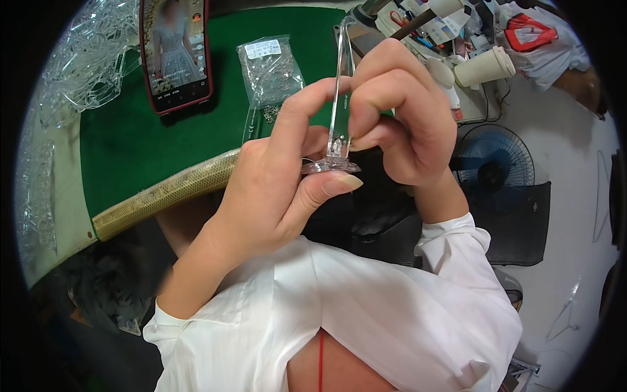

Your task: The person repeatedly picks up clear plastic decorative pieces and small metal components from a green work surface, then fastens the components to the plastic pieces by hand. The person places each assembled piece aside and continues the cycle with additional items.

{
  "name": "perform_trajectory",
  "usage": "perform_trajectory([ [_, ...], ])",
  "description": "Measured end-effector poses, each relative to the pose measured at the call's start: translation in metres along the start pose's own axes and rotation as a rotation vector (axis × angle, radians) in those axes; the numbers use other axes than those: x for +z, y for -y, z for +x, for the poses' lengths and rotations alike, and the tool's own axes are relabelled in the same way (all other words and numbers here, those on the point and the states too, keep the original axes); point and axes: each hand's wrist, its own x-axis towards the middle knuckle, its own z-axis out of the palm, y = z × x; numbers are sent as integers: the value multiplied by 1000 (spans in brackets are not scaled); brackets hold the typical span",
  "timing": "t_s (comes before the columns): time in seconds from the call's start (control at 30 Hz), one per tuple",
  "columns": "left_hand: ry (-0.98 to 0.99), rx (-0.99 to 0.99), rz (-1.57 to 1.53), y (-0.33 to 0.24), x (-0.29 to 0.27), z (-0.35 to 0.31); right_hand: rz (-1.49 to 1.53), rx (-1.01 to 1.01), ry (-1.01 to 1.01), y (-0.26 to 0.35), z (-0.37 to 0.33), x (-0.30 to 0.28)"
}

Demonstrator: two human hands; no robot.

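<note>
In the middle, my left hand (268,176) grips a clear plastic eyeglasses frame (330,166), with the thumb pressed along its lower edge. One clear temple arm (339,98) stands up from it, with small metal hinge parts where they meet. Beside that hinge, my right hand (408,124) is closed in a pinch, its thumb and index finger together near the metal. Whatever lies between those fingertips is too small to make out. Behind my hands, a clear bag (271,72) of tiny metal pieces lies on the green mat, with a few loose pieces (272,114) near its lower end.
A phone (175,52) in a red case stands on the green mat (130,150). Clear plastic frames (78,62) are heaped at the left. Gold trim (170,186) edges the table. At the right are a pale cup (483,66), a plastic bag (545,46) and a fan (494,168).
</note>
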Motion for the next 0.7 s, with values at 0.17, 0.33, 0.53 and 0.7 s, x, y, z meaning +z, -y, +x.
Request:
perform_trajectory([
  [0.17, 6, 2, 115, -1, -1, 4, -127, -93, 22, -4, 2, -4],
  [0.33, 12, -7, 183, -2, -4, 4, -141, -80, 26, -2, 4, -3],
  [0.53, 3, -36, 111, 0, -2, 3, -26, -23, 18, -5, 0, -5],
  [0.7, -9, -45, 63, -1, -3, 3, 55, 71, -30, -4, -4, 0],
])
